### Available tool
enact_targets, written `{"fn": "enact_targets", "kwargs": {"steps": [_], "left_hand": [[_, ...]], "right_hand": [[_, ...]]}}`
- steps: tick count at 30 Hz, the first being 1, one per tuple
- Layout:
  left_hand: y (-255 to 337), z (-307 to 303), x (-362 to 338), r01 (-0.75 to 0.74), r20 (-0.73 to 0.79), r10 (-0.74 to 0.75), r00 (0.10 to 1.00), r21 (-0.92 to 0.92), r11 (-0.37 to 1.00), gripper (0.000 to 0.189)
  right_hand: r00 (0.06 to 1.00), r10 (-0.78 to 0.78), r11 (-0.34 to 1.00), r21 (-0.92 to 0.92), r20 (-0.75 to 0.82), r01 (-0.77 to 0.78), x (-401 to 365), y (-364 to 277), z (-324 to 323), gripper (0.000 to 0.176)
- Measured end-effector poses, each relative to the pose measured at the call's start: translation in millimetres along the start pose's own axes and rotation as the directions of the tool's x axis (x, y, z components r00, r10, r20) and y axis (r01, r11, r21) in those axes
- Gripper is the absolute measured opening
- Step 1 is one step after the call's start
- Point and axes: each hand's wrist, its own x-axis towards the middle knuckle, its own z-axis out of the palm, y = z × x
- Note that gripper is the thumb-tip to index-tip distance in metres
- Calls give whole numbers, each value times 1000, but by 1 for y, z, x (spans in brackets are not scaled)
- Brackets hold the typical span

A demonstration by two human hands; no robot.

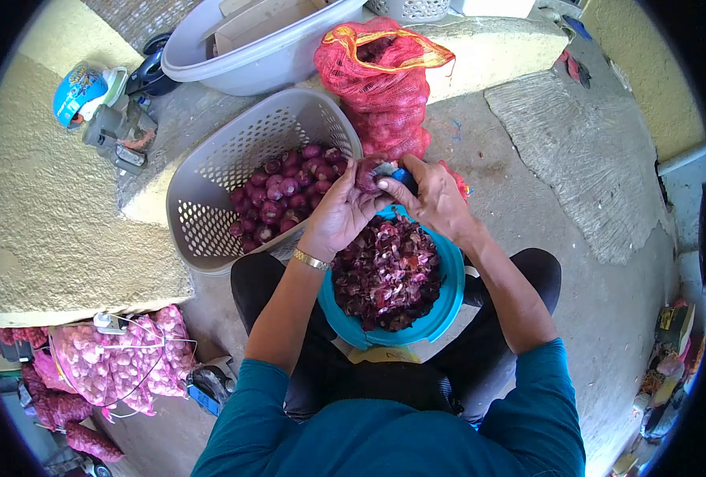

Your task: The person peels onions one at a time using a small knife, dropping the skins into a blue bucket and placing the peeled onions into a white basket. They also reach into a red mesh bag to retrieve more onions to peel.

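Observation:
My left hand has its fingers closed around a red onion, held up in front of me. A small knife with a blue handle is in my right hand, its short blade against the onion. Below both hands sits a turquoise basin heaped with dark red onion skins. Left of my hands stands a grey perforated basket, with a pile of smooth red onions at its far right side.
A red mesh sack of onions stands open behind the basket. Farther back is a large pale tub on a raised ledge. Bags of garlic bulbs lie at lower left. A blue helmet rests on the left ledge.

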Motion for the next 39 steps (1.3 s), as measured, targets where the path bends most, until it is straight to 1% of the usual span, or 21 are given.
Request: {"fn": "enact_targets", "kwargs": {"steps": [3, 6, 8, 12, 16, 19, 21, 25, 27, 28, 29, 30, 31, 32, 33, 34, 36, 39], "left_hand": [[0, 0, 0, 0, 9, 0, 1000, 1, 1000, 52], [-2, -6, 2, 11, 32, -10, 999, -16, 1000, 47], [-2, -6, 2, 22, 10, -22, 1000, -23, 1000, 47], [-2, -5, 1, 14, 25, -14, 1000, -12, 1000, 47], [-2, 0, 1, 15, 16, -15, 1000, -25, 1000, 48], [-2, -1, 1, 11, 15, -11, 1000, -15, 1000, 49], [-2, -2, 0, 11, 28, -11, 1000, 0, 1000, 48], [-4, 1, 0, 11, -30, -11, 999, 5, 1000, 45], [-3, -3, 1, 7, -46, -6, 999, 11, 1000, 45], [-2, -11, 3, 6, 26, -7, 1000, 30, 1000, 45], [-2, -16, 4, 4, 96, -9, 995, 49, 999, 45], [-1, -15, 3, 4, 95, -8, 995, 48, 999, 45], [0, -14, 3, -7, 52, 3, 999, 68, 998, 45], [1, -12, 2, -16, 8, 15, 1000, 88, 996, 45], [2, -5, 1, -16, 8, 15, 1000, 87, 996, 45], [3, 4, 0, -23, -6, 24, 1000, 94, 995, 43], [3, 11, -1, -29, -20, 32, 999, 102, 994, 41], [3, 11, -1, -45, -9, 46, 999, 107, 993, 42]], "right_hand": [[1000, 23, 1000, -18, 20, -23, 0, 0, -1, 41], [999, 25, 998, -51, 25, -24, 0, 2, 0, 41], [999, 40, 999, -32, 27, -39, 0, 2, 1, 42], [999, 44, 999, -3, 22, -44, 0, 0, 0, 43], [998, 60, 998, -22, 33, -59, 0, -1, -1, 42], [999, 34, 999, -16, 40, -33, -1, -1, -1, 41], [1000, -13, 998, -54, 28, 14, -2, 2, 4, 41], [999, -22, 998, -59, 32, 24, -2, 1, 5, 39], [999, 0, 997, -76, 40, 3, -1, 0, 5, 39], [999, -1, 997, -77, 41, 4, -1, 0, 2, 39], [995, -49, 988, -143, 82, 61, 0, 1, -1, 38], [987, -94, 971, -207, 127, 119, 1, 1, -3, 38], [987, -94, 971, -207, 128, 119, 1, 2, -3, 38], [992, -103, 981, -159, 76, 114, 0, 4, -1, 39], [994, -109, 988, -110, 24, 112, 1, 4, 0, 40], [994, -110, 988, -110, 25, 112, 1, 4, -1, 40], [999, -26, 992, -127, -46, 20, 2, 1, -3, 42], [999, -31, 985, -169, -38, 24, 2, 0, -6, 43]]}}
